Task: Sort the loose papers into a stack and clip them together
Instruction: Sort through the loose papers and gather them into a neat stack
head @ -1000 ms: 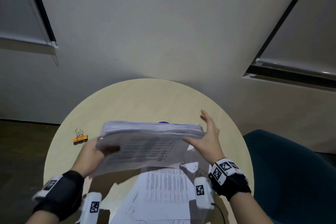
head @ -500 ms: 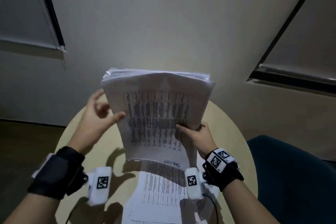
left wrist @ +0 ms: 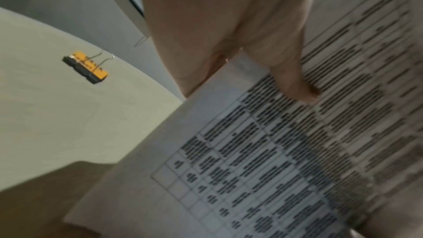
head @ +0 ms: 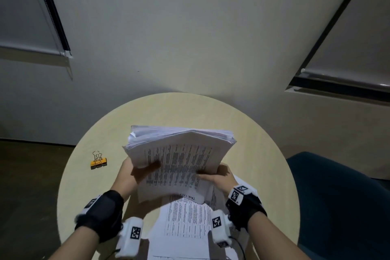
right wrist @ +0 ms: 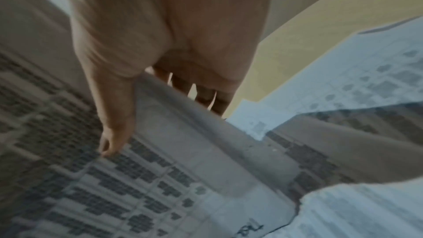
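Half a second ago the stack of papers (head: 179, 154) stood high and nearly upright in front of the wall, with the left hand (head: 128, 172) spread beside it and only its thumb on the printed face. Now the stack has come down low over the desk (head: 190, 112) and leans toward the person. Both hands have hold of it. The left hand grips the left side, thumb across the printed sheet and fingers hidden behind. The right hand (head: 219, 177) grips the lower right side in the same way; the right wrist view shows its thumb (right wrist: 114, 133) on the front and its fingers (right wrist: 201, 95) curled behind the edge.

The far edge of the stack looks uneven, its sheets fanned and stepped at the left corner. This looks like knocking the sheets square against the desk, and the squaring is judged unfinished. More papers (head: 185, 221) lie flat at the near edge of the desk, under the raised stack, so gathering is probably not complete either.

The orange binder clip (head: 98, 161) sits untouched on the desk to the left, well apart from both hands. Clipping has not begun.
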{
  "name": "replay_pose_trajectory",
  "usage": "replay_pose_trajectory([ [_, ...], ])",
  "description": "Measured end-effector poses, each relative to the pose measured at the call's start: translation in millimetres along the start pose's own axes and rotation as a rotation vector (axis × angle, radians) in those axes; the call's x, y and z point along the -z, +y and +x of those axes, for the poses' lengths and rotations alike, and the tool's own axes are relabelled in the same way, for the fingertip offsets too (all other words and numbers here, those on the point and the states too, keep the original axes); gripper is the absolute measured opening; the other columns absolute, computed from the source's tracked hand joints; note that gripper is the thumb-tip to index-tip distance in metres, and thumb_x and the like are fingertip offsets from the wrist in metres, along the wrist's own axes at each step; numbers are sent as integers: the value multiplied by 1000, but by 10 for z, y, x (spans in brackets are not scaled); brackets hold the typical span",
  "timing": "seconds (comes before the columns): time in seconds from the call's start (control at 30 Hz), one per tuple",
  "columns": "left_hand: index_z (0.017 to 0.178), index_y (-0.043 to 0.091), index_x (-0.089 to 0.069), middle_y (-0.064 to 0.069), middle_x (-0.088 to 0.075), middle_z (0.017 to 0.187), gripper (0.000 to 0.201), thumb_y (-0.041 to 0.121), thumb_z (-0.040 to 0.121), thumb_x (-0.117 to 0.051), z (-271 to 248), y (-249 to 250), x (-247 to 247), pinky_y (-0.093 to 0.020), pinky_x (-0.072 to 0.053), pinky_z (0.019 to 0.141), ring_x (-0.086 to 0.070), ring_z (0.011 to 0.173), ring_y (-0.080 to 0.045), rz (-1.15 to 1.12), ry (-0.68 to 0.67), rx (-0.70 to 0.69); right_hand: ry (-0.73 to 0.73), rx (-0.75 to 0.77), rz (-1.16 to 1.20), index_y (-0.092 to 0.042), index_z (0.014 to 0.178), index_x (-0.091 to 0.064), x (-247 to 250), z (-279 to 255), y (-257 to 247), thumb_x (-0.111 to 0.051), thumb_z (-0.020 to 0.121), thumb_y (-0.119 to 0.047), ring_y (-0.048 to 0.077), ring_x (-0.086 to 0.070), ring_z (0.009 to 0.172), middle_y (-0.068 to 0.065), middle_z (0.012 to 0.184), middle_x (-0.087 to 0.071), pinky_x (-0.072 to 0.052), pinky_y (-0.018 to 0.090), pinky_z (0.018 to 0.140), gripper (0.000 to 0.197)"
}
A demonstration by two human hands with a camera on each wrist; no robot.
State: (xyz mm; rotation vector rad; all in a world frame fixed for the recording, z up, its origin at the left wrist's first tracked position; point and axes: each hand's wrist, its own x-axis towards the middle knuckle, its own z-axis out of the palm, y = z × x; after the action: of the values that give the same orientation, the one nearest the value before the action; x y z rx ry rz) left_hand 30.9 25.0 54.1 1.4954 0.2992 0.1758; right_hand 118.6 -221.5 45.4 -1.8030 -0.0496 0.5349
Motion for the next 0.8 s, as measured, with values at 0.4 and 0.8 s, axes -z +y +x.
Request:
replay_pose_trajectory([
  [0.4, 80, 29, -72, -5, -72, 86, 14, 15, 82, -74, 141, -93, -84, -32, -51, 74, -65, 75, -17, 174, -5, 9, 200, -76, 19, 0, 115, -53, -388, -5, 36, -74, 82, -7, 13, -62, 82, 1, 91, -65, -47, 8, 58, 41],
  [0.8, 118, 19, -63, 3, -72, 106, 72, 49, 56, -85, 73, -235, 6, -31, -53, 80, -69, 96, -14, 153, 22, 25, 19, -42, -155, -19, 145, -16, -345, -135, -35, -72, 83, -11, 28, -45, 129, 8, 141, -39, -47, 27, 96, 84],
])
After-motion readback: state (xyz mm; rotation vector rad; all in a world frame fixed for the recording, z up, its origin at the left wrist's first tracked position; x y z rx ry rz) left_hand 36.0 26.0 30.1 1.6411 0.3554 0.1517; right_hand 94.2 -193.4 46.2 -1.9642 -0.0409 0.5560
